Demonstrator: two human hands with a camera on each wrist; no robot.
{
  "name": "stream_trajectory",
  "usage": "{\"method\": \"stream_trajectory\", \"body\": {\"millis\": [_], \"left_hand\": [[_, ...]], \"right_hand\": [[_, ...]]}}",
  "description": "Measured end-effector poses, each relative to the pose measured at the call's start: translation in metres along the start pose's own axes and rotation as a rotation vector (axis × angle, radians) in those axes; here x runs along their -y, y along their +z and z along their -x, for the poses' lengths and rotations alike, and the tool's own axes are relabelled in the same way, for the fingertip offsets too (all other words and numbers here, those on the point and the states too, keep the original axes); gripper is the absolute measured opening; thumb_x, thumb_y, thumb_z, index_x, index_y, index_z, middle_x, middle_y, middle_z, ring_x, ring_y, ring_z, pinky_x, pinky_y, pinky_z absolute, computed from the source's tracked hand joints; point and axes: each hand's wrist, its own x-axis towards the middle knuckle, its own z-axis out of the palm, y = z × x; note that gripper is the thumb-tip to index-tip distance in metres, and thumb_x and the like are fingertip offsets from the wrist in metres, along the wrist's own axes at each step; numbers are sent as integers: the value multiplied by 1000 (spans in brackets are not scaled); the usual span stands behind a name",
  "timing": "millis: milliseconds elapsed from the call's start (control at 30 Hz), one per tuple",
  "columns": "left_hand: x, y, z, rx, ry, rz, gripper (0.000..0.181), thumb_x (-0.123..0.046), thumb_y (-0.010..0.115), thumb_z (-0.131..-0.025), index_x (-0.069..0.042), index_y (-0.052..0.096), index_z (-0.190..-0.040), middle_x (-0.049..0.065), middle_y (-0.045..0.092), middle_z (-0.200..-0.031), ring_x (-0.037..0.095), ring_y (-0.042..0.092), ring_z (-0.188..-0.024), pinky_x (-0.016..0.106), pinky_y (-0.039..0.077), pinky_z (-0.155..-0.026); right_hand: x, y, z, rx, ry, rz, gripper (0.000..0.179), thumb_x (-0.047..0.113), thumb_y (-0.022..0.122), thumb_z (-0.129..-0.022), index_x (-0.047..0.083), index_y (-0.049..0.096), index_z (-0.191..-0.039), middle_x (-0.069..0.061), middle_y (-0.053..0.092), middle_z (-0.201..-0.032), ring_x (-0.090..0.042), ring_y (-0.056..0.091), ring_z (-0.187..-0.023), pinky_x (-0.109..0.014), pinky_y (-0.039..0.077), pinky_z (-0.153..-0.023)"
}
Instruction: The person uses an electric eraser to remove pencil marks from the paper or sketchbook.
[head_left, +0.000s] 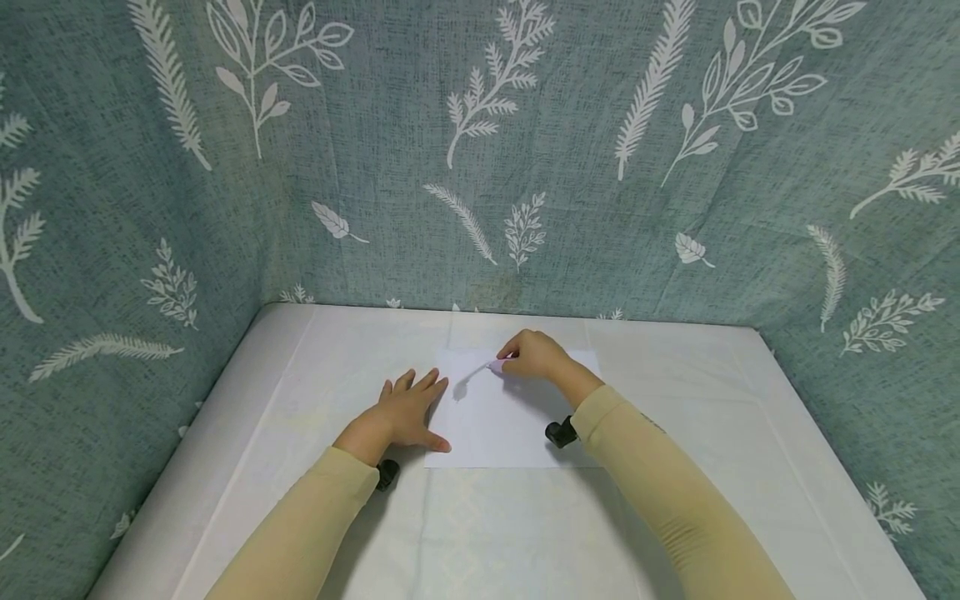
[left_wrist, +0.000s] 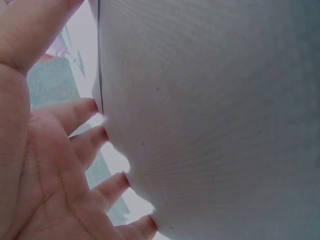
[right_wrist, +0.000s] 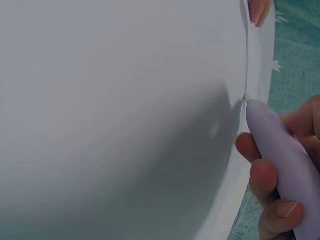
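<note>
A sheet of white paper (head_left: 498, 437) lies flat on the table. My left hand (head_left: 408, 414) rests with fingers spread at its left edge, the fingertips touching the surface in the left wrist view. With its fingers curled, my right hand (head_left: 536, 357) grips a thick lavender pen-like tool (right_wrist: 280, 150) near the paper's top. The tool's narrow tip meets the paper in the right wrist view; its exact kind cannot be told. A thin grey streak (head_left: 472, 375) runs from the tip down-left to a small grey patch; whether it is a mark or shadow is unclear.
A white cloth covers the table (head_left: 337, 358). Green-grey fabric (head_left: 390, 192) with white leaf prints hangs behind it and along both sides. Small black wrist cameras, one being the right wrist camera (head_left: 560, 432), sit under each sleeve cuff.
</note>
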Motion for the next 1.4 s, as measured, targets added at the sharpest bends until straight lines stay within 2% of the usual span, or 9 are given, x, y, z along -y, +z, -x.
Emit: {"method": "stream_trajectory", "body": {"millis": [200,433,633,833,967,1233,1400], "left_hand": [[0,-1,1,0,0,1,115,-58,85,-68,-14,31,-159,10,18,-167,46,7,-150,69,7,-115],[0,-2,2,5,-3,9,115,-59,85,-68,-14,30,-159,10,17,-167,46,7,-150,68,6,-115],[-1,-3,2,7,-4,9,115,-59,85,-68,-14,30,-159,9,17,-167,46,6,-150,68,6,-115],[-1,-4,4,4,-2,13,115,-58,86,-68,-14,30,-159,10,17,-167,46,7,-150,69,6,-115],[-1,-4,4,3,-3,15,115,-58,86,-68,-14,31,-159,10,17,-167,46,7,-150,69,6,-115],[-1,-2,2,6,-3,15,115,-58,86,-68,-14,30,-159,10,17,-167,46,6,-150,68,6,-115],[-1,-2,3,6,2,12,114,-58,85,-69,-14,30,-159,10,17,-167,46,7,-150,68,6,-115]], "right_hand": [[3,0,2,-36,53,24,26,28,70,-93,16,77,-116,-2,73,-110,-18,64,-92,-37,51,-85],[6,0,2,-9,14,6,26,28,70,-93,14,78,-114,-3,73,-109,-20,64,-97,-38,51,-87],[5,0,1,-39,71,33,26,28,70,-94,16,77,-116,-1,73,-111,-19,63,-97,-38,50,-87],[5,-1,1,-28,28,15,26,29,71,-92,14,78,-113,-3,73,-109,-21,64,-99,-40,51,-89],[5,-1,1,-39,32,10,26,29,72,-91,15,78,-112,-3,73,-108,-22,64,-99,-40,51,-90],[2,-4,1,-35,8,8,29,25,71,-92,11,74,-117,-6,72,-112,-23,65,-103,-40,50,-93],[-2,-6,2,-4,-36,78,27,24,66,-97,11,72,-120,-5,71,-116,-22,63,-108,-41,48,-98]]}}
